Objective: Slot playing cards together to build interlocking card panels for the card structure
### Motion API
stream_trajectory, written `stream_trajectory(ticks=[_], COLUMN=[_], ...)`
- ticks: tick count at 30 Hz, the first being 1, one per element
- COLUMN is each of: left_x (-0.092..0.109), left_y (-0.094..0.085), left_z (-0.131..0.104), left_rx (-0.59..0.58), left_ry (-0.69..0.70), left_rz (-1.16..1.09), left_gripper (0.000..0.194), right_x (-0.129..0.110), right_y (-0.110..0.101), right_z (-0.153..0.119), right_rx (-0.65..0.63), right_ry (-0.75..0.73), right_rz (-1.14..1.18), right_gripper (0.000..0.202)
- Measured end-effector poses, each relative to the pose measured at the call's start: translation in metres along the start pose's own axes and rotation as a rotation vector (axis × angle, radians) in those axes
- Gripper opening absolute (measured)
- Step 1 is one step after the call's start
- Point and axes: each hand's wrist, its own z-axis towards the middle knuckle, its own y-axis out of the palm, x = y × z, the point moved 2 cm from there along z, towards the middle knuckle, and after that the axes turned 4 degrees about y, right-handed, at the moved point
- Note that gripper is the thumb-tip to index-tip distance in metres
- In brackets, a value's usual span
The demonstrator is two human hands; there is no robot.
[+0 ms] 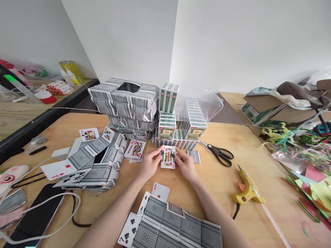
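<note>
A king of hearts card [168,157] is held upright between both hands above the wooden table. The fingers of my left hand [152,161] pinch its left edge, and those of my right hand [185,164] pinch its right edge. Just right of my right hand lies a face-down card [194,156]. Left of my left hand is a small pile of face-up cards [135,149]. Nearer my body, between my forearms, sits a panel of joined cards [176,224], with an ace of diamonds [160,192] and black-suited cards at its upper left.
Stacked card-built boxes [126,103] and boxed decks [178,131] stand at the back. Black scissors [220,154] and a yellow glue gun [248,189] lie to the right. A card structure [103,168], cables and a phone [36,217] are on the left.
</note>
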Motion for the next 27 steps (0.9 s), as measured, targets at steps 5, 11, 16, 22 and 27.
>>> stream_trajectory(ticks=[5,11,16,22,27], left_x=[0.0011,0.0016,0.0017,0.0005,-0.0009], left_y=[0.0002,-0.0002,-0.0005,-0.0006,-0.0005], left_z=[-0.0004,-0.0005,-0.0007,-0.0013,-0.0008], left_rx=[-0.005,0.005,-0.005,-0.005,0.0], left_ry=[-0.008,0.006,-0.006,-0.022,-0.03], left_rz=[-0.012,0.004,0.018,0.01,0.005], left_gripper=[0.039,0.039,0.04,0.041,0.041], right_x=[-0.0028,-0.0024,0.0008,0.0007,0.0006], right_y=[0.0014,0.0009,-0.0001,0.0013,0.0012], right_z=[-0.0012,-0.0015,-0.0012,-0.001,-0.0017], right_rx=[0.002,0.007,0.006,-0.005,0.002], right_ry=[0.007,0.006,0.003,-0.002,0.003], right_rz=[-0.015,-0.035,-0.034,-0.049,-0.071], right_gripper=[0.05,0.05,0.05,0.051,0.051])
